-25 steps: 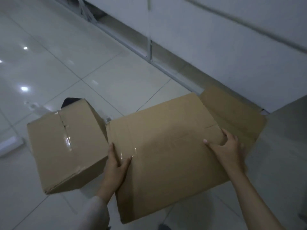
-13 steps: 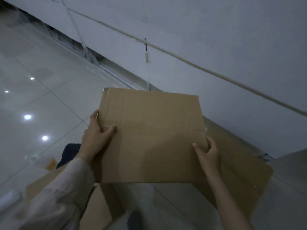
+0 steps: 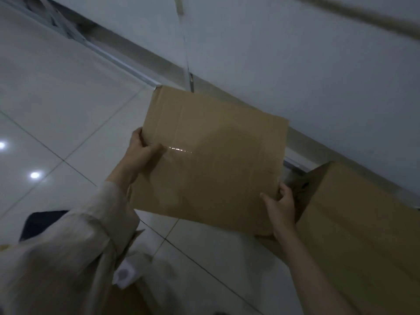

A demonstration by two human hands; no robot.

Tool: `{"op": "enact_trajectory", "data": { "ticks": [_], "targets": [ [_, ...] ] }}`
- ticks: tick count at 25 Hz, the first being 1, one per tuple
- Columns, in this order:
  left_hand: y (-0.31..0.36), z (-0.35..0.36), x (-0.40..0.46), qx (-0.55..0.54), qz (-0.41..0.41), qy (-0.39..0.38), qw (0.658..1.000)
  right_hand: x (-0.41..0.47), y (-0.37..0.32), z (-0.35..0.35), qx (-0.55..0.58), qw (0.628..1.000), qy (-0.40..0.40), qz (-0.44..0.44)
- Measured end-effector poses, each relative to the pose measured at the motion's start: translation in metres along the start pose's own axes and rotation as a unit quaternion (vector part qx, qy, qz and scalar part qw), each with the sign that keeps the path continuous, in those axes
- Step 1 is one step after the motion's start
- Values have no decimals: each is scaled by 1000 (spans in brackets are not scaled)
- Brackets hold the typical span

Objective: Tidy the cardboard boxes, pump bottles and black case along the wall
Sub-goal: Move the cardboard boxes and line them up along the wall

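Now lifted off the floor: flat brown cardboard box, clamped at its sides by left hand and right hand. Swung toward the white wall, probably for stacking there.

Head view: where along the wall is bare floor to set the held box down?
Bare tiles lie left of the held box, along the wall base. The right is crowded by the second box.
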State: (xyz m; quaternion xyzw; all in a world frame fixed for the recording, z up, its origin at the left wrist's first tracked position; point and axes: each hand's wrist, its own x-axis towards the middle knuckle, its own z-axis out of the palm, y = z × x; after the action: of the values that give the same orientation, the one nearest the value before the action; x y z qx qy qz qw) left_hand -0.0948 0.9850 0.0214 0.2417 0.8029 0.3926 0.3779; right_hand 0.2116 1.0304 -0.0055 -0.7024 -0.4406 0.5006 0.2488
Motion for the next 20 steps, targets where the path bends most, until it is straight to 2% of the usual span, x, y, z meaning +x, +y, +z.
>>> {"op": "enact_trajectory", "data": {
  "ticks": [2,5,8,10,12,14,16,20],
  "targets": [
    [-25,21,29,22,9,-17,1000,22,16,7,-17,1000,4,-2],
    [-53,46,54,115,27,-46,992,44,31,13,-83,996,29,-24],
    [-63,58,52,214,61,-74,972,51,32,21,-217,973,13,-76],
    [-67,62,38,228,77,-33,970,38,24,36,-308,943,-4,-124],
    [-73,62,11,203,61,33,977,17,13,58,-319,926,-39,-199],
    [-86,40,-23,183,28,89,979,-16,-1,92,-315,903,-123,-267],
    [-105,4,-53,185,-5,127,974,-50,-11,124,-319,873,-208,-304],
    [-145,-92,-115,175,-79,249,949,-129,-24,180,-295,835,-312,-344]
  ]
}}
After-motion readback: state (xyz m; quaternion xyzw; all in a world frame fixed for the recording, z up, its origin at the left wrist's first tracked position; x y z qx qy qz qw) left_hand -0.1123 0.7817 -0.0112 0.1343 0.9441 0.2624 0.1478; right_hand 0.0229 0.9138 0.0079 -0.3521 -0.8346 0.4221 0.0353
